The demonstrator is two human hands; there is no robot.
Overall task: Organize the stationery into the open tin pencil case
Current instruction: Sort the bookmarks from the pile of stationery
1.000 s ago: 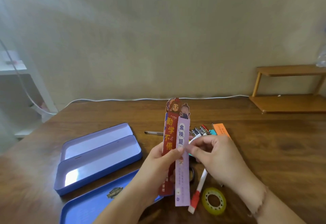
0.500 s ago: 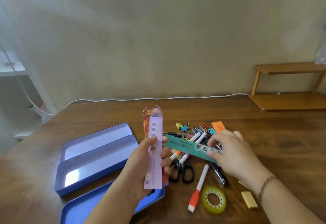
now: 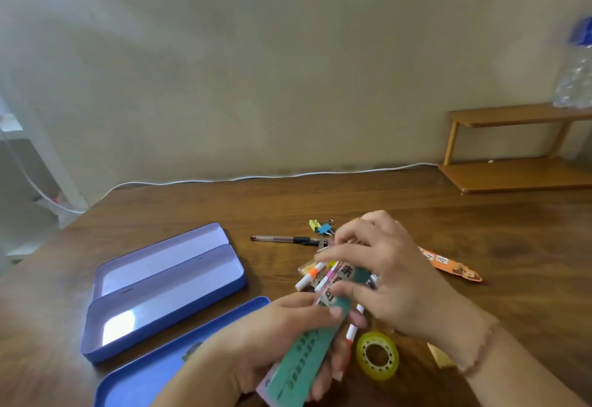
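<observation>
Wooden table carries the open blue tin pencil case to the left of the left hand, which grips a stack of bookmarks with a green bookmark on top. Right hand, just beyond, pinches the green bookmark's far end, over markers; a tape roll lies beside its wrist.

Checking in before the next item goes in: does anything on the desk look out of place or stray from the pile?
One thing: the orange paper bookmark lies alone on the brown wooden desk, right of the right hand, away from the open blue tin pencil case. The left hand holds the green paper bookmark. Nothing looks spilled or damaged.
</observation>
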